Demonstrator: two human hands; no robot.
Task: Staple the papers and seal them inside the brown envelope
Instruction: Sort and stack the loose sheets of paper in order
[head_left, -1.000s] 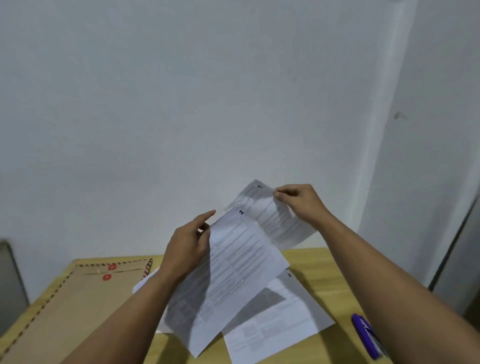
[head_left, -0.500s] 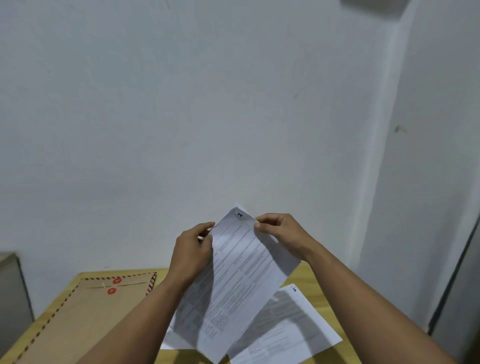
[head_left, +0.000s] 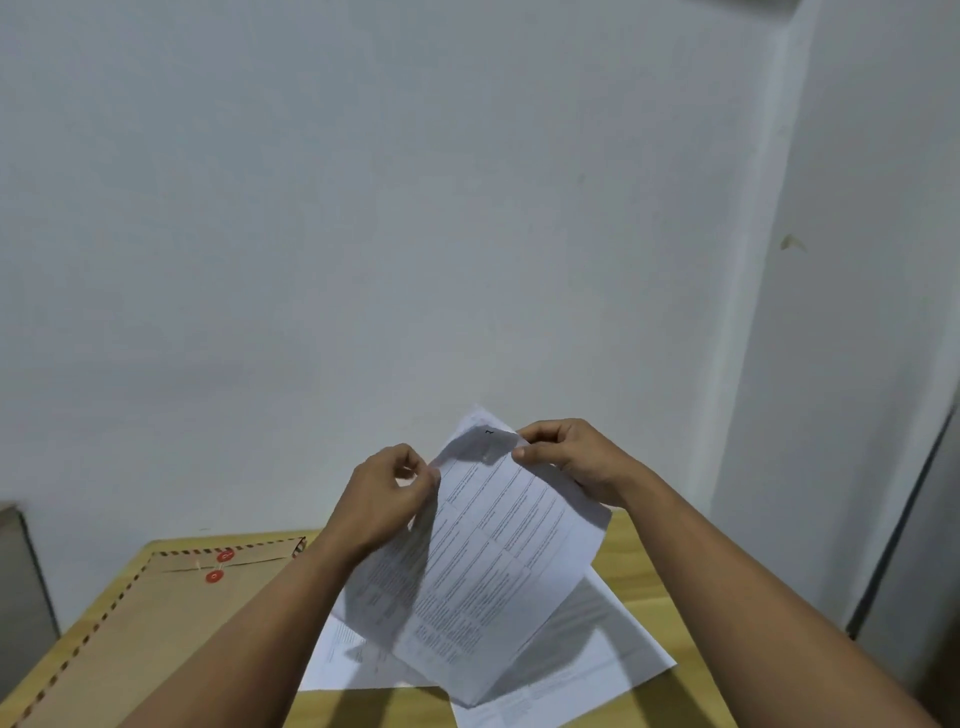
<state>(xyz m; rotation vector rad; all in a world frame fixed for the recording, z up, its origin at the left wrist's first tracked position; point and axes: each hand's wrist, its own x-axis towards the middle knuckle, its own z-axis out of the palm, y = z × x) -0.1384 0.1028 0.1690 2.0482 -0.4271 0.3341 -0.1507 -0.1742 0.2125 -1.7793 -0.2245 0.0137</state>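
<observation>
I hold printed white papers tilted in the air above the wooden table. My left hand pinches their upper left edge. My right hand pinches the top right corner, where a second sheet peeks out behind the front one. More loose white sheets lie flat on the table beneath. A brown envelope with a striped border and two red string buttons lies at the left, its flap toward the wall. No stapler is in view.
A white wall stands right behind the table. A grey object sits at the left edge beside the table. A dark vertical frame runs down at the right.
My right hand brought its separate sheet in behind the sheet in my left hand, and both hands now hold them together. The view tilted upward, so the blue stapler left the frame.
</observation>
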